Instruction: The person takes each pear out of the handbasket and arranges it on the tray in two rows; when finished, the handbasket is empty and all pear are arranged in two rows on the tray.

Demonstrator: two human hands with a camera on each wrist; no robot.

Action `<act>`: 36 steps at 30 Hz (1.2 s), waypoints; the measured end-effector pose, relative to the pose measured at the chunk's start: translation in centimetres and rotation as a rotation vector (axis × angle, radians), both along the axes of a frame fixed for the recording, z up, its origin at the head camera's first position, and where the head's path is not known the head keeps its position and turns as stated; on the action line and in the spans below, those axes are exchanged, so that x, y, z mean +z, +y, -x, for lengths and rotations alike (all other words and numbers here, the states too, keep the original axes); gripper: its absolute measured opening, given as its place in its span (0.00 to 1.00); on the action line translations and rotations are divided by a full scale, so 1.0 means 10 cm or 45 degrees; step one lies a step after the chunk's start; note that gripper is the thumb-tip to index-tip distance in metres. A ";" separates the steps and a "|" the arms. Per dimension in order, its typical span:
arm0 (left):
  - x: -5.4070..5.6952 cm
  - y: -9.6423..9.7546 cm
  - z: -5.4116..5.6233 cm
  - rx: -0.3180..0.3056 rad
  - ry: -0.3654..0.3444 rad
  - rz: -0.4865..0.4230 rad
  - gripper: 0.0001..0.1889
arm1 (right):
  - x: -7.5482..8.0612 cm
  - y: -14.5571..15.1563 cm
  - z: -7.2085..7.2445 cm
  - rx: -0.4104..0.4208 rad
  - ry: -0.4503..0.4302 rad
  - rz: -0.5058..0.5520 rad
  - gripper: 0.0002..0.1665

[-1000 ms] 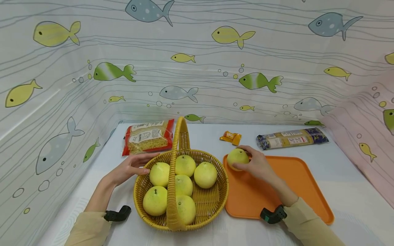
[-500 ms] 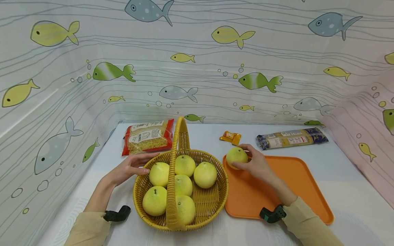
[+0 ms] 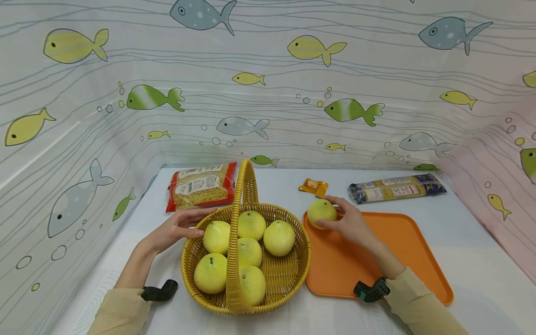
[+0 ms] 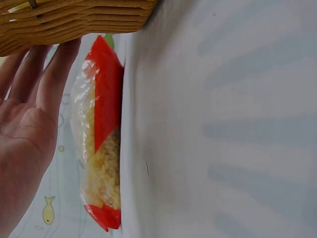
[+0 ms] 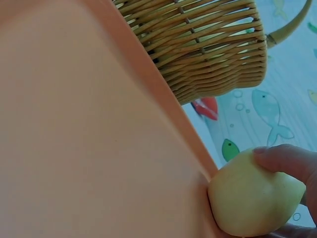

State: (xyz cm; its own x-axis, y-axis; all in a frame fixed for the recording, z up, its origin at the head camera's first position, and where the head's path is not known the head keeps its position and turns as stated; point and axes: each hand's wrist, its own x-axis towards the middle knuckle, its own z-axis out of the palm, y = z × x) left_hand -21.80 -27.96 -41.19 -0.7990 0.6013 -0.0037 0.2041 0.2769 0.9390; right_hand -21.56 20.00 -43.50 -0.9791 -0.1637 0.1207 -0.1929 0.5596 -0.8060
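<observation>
My right hand (image 3: pixel 351 223) holds a round yellow pear (image 3: pixel 321 213) at the far left corner of the orange tray (image 3: pixel 377 288), thumb on the near side and fingers around the far side. In the right wrist view this pear (image 5: pixel 252 196) rests against the tray's surface. My left hand (image 3: pixel 180 228) touches the left rim of the yellow wicker basket (image 3: pixel 303 270). In the left wrist view its fingers (image 4: pixel 52 79) stretch straight up to the basket's side. Several yellow pears (image 3: pixel 279 238) lie in the basket, some partly hidden by its tall handle (image 3: pixel 232 256).
Behind the basket lies a red-edged bag of pasta (image 3: pixel 201 188). An orange-wrapped snack (image 3: pixel 314 187) sits beyond the tray's far left corner. A long clear pack of noodles (image 3: pixel 398 188) lies behind the tray. A fish-patterned curtain (image 3: pixel 272 107) surrounds the white table.
My right hand and the pear in it have shifted very slightly away and to the left at the tray's corner. The left hand and basket stay put.
</observation>
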 end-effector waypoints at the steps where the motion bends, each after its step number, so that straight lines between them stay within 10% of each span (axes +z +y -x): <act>1: 0.00 0.00 0.00 -0.001 0.000 -0.001 0.31 | 0.00 0.00 0.00 0.002 -0.002 0.003 0.45; 36: -0.01 -0.01 0.01 -0.010 -0.001 -0.013 0.31 | 0.13 0.03 -0.02 0.013 -0.075 0.014 0.50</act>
